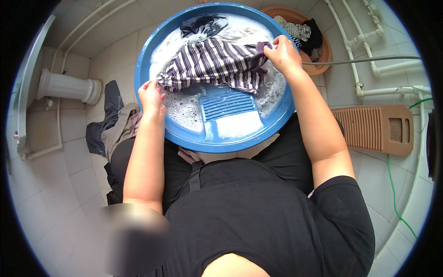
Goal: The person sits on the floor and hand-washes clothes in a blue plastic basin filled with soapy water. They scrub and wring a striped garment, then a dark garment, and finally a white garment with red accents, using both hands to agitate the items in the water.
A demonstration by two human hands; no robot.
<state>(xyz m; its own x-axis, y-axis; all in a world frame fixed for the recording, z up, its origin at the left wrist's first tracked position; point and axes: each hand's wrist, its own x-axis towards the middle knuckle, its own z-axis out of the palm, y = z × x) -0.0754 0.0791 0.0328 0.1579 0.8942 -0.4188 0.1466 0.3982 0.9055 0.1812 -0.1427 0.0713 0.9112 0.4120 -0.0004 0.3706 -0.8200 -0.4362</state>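
A dark purple and white striped garment [217, 62] is stretched between my two hands above the suds in a large blue basin [184, 141]. My left hand [151, 98] pinches its left end near the basin's left rim. At the right side, my right hand [284, 54] grips the dark purple edge between thumb and fingers. Below the cloth, a ribbed blue washboard [228, 105] is moulded into the basin's near wall. Foamy water [182, 111] surrounds it. Behind the striped garment, a dark wet cloth [203, 25] and whitish cloth lie in the foam.
An orange basin [321, 67] with black and patterned clothes stands at the far right. A brown washboard [376, 129] lies on the right, near white pipes [367, 37] and a green cord [394, 198]. Dark and beige clothes [117, 122] lie on the left floor, near a white pedestal [69, 87].
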